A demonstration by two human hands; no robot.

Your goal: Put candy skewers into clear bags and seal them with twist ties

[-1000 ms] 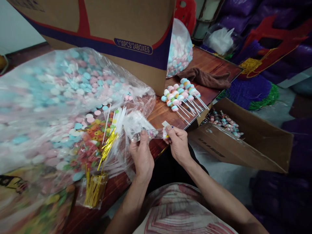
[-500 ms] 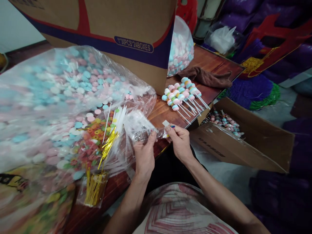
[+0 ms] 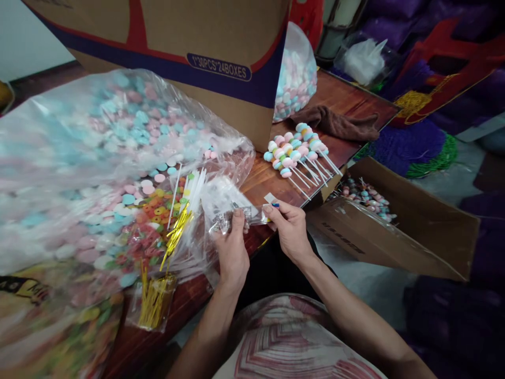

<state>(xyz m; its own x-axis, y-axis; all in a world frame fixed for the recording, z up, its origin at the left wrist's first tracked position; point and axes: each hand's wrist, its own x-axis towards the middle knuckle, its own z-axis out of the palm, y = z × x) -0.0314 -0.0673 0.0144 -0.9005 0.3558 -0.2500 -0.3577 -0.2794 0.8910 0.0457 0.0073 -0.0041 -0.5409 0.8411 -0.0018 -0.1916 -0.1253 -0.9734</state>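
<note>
Over the table's front edge, my left hand [image 3: 233,247] pinches a clear plastic bag [image 3: 226,202] with dark print, thumb on top. To its right, my right hand [image 3: 290,226] holds the bag's narrow right end between thumb and fingers, where a small white, blue and yellow piece [image 3: 272,205] shows. Beyond my hands, candy skewers [image 3: 295,150] on white sticks lie side by side. Left of the bag are white sticks [image 3: 194,187], gold twist ties [image 3: 177,229] and fruit-coloured ring candies [image 3: 158,208].
A large open bag of pastel candies [image 3: 130,121] covers the left of the table. A big carton [image 3: 177,47] stands behind, beside a brown cloth [image 3: 339,123]. At the lower right is an open carton [image 3: 394,242] with wrapped candy. A packet of gold ties [image 3: 155,302] lies near the front edge.
My left thumb has shifted slightly up and left along the bag, and the printed part has crumpled. My right hand keeps its pinch. The whole view has shifted a little.
</note>
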